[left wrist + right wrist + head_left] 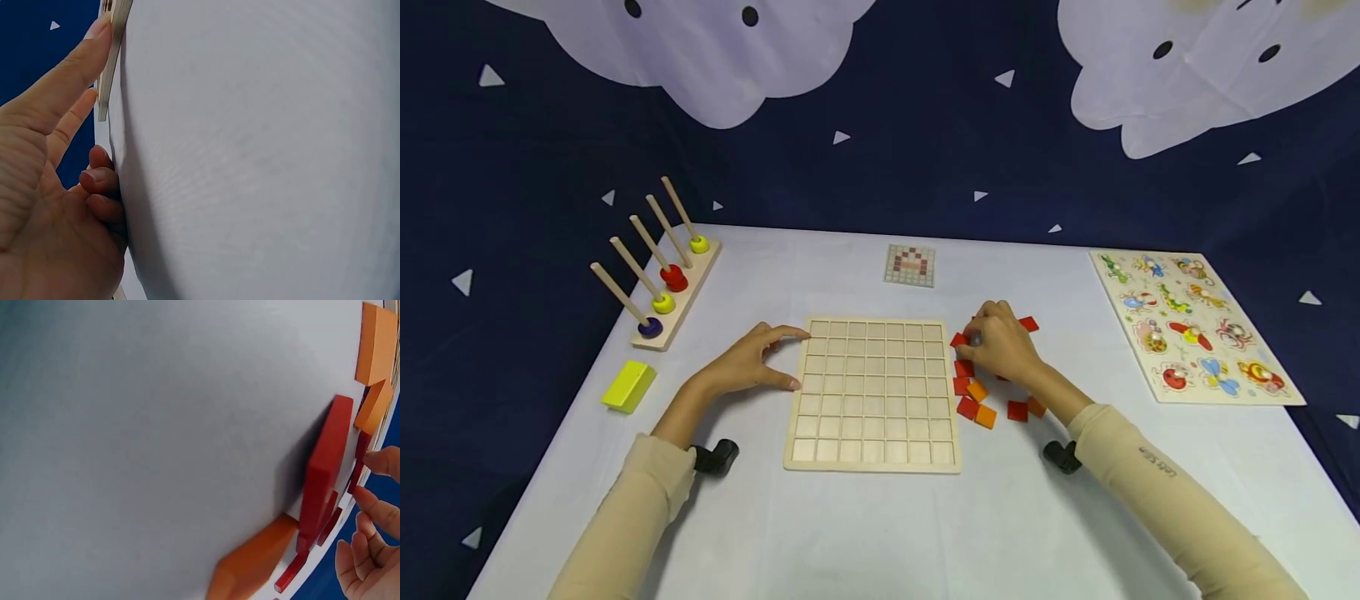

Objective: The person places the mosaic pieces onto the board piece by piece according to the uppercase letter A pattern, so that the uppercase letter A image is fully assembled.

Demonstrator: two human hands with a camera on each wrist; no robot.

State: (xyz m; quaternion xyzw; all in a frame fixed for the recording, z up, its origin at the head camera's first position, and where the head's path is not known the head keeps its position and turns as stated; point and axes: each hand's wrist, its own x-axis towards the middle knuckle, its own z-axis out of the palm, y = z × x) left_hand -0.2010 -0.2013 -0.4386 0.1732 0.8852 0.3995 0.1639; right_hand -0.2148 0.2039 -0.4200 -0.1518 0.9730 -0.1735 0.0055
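Note:
A pale wooden grid board (pixel 872 468) lies flat with bare cells. My left hand (pixel 748 362) touches its left edge with thumb and index finger stretched out; the other fingers are curled, as the left wrist view shows. Right of the board, my right hand (pixel 1003 346) reaches down into a loose group of square tiles. Thumb and index finger pinch a red tile (pixel 356 474) in the right wrist view. Around it lie several red tiles (pixel 967 407) and orange tiles (pixel 986 417), some touching the board's right edge. The hand partly hides others.
A small pattern card (pixel 910 265) lies behind the board. At the left stand a peg stacker (pixel 688 296) with coloured rings and a yellow block (pixel 628 387). An insect picture board (pixel 1198 329) lies at the right. A dark blue curtain (pixel 910 175) hangs behind the white table.

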